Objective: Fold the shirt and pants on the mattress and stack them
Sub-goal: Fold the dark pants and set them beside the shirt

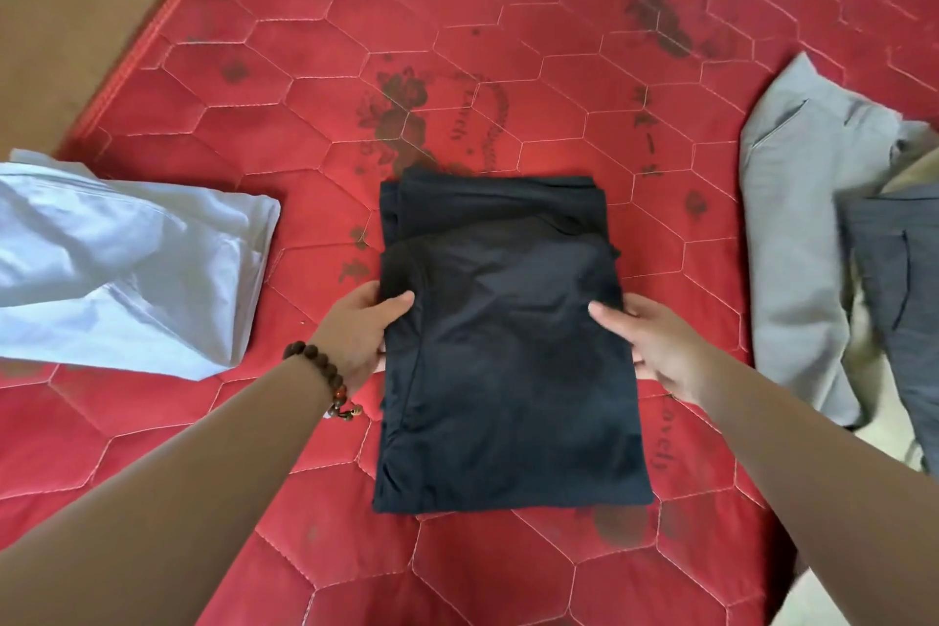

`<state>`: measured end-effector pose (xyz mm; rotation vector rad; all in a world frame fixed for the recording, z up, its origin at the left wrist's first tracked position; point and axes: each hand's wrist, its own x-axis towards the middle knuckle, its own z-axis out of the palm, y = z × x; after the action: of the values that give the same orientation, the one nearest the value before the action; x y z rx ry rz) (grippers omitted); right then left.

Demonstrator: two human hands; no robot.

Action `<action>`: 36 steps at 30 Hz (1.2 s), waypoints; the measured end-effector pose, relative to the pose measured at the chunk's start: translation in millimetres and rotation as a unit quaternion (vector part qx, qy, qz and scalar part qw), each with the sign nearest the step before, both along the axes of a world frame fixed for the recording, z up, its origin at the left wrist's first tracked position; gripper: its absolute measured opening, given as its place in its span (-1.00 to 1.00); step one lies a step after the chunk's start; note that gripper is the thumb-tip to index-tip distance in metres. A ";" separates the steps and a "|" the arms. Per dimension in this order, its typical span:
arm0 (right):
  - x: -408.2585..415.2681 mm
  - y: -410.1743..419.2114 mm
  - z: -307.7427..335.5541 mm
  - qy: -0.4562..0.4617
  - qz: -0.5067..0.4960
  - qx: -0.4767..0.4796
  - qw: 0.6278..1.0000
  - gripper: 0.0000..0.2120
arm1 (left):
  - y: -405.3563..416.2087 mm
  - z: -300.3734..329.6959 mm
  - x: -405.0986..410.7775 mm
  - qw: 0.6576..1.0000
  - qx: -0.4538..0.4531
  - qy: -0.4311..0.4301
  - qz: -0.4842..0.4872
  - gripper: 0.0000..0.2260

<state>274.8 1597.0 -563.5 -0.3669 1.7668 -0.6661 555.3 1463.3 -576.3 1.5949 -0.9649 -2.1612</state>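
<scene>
Where the red quilted mattress [315,66] fills most of the head view, a folded dark garment [508,346] lies flat near its middle, forming a tall rectangle with a second folded layer showing at its far end (shirt or pants cannot be told from this view). The left hand [361,336] grips the garment's left edge, thumb on top of the cloth and fingers curled under it. The right hand [645,346] holds the right edge in the same way, thumb on top, roughly level with the left hand. A bracelet [325,381] of brown beads circles the left wrist. To the left of the dark garment, apart from it, a pale blue cloth [127,269] lies folded on the mattress and runs out of the picture. To the right, well apart, a light grey garment [792,244] lies loosely spread, with a darker grey garment [894,280] partly over it at the picture's edge. Beyond the mattress's upper left border a brown floor [66,5] shows.
</scene>
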 end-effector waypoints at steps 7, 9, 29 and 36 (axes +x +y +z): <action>6.4 3.8 -0.5 0.027 -0.023 -0.209 0.977 -0.77 | -4.3 7.2 -2.6 0.986 -0.048 0.154 0.035 -0.71; 1.3 -9.7 4.3 0.052 -0.041 -0.229 0.971 -0.78 | -15.2 3.4 -3.3 0.980 -0.041 0.181 0.069 -0.70; -13.1 -55.7 -7.3 -0.161 -0.168 -0.238 0.943 -0.69 | -50.5 -9.4 -25.2 0.984 -0.060 0.162 0.044 -0.63; -19.6 -91.6 -2.4 -0.097 -0.173 -0.164 0.966 -0.71 | -64.2 -13.9 -40.8 0.994 -0.051 0.073 0.063 -0.77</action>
<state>255.1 1505.3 -565.9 -0.2048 1.5446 -1.2121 514.5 1399.2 -590.2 1.3898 -0.8896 -2.0751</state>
